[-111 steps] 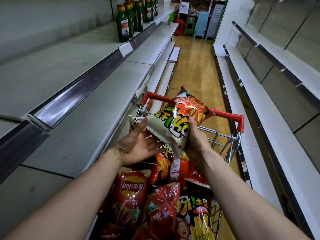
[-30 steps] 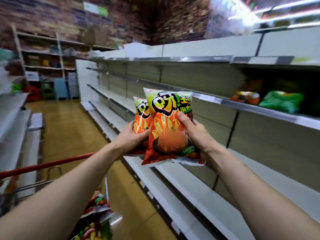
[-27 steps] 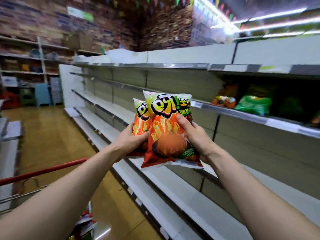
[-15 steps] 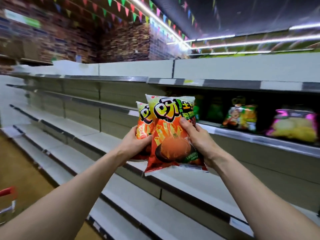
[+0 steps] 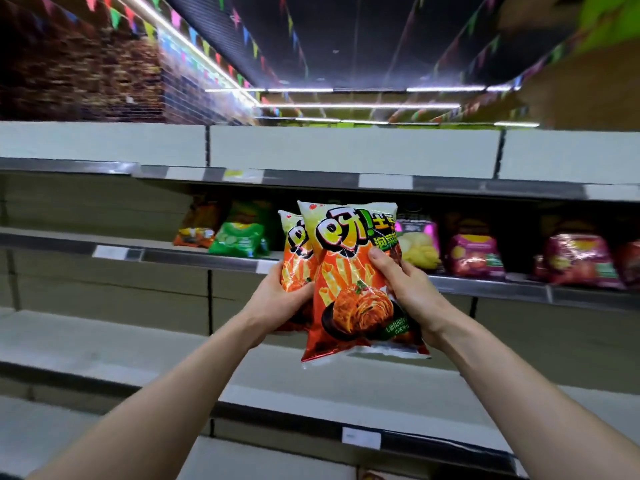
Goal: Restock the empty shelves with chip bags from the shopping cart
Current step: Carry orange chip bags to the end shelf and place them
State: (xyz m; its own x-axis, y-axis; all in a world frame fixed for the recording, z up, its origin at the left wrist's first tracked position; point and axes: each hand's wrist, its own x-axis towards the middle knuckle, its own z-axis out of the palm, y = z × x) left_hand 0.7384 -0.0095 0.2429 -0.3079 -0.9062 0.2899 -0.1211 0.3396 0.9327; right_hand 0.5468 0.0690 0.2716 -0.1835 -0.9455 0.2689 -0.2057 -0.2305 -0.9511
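Head view: left hand (image 5: 277, 301) grips rear chip bag (image 5: 294, 261), right hand (image 5: 407, 289) grips front chip bag (image 5: 346, 299). Carrying step; next, probably stand both upright on shelf (image 5: 207, 259).

Coloured pennant bunting (image 5: 149, 31), dark ceiling (image 5: 346, 36), glowing strip lights (image 5: 360, 105), seemingly a brick wall (image 5: 86, 81) at left, blurred

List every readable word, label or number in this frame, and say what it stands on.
"呀!": front chip bag, in large letters; the smaller text beside it is partly covered and unclear.
Only part of the same logo shows: rear chip bag.
Too blurred to read: shelf bags, price tags.
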